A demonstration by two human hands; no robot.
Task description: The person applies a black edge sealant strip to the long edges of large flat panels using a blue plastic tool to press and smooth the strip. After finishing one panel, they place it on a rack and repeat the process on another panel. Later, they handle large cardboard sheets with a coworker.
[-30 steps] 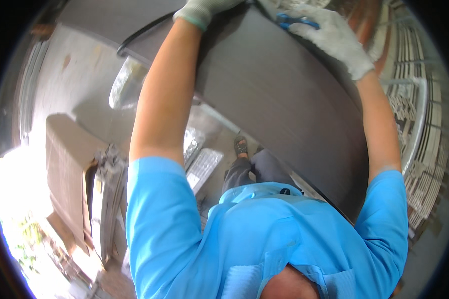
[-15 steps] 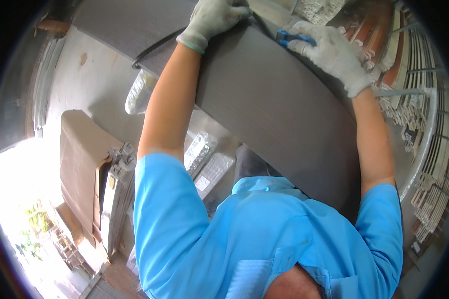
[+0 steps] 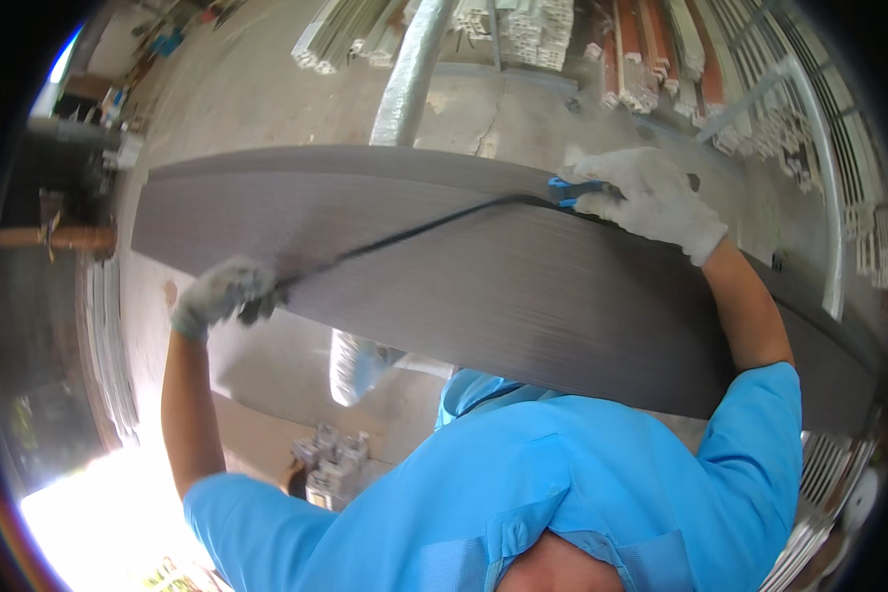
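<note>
A long dark grey-brown panel lies across in front of my body. My left hand, in a pale work glove, is closed on the end of a black strap at the panel's near left edge. From there the strap runs slantwise over the panel's top to the far edge. Beside its far end, my gloved right hand grips a small blue-and-black hand tool; its exact kind is not clear. Motion blurs both gloves somewhat.
Bundles of white and reddish-brown profiles sit behind a metal rack rail at the far right. A plastic-wrapped long bundle lies on the floor beyond the panel. Wrapped pieces and pale profile ends show on the near side.
My left hand has moved left and nearer, drawing the strap across the panel. The right hand stays at the far edge with the tool, slightly nearer. My view has turned.
</note>
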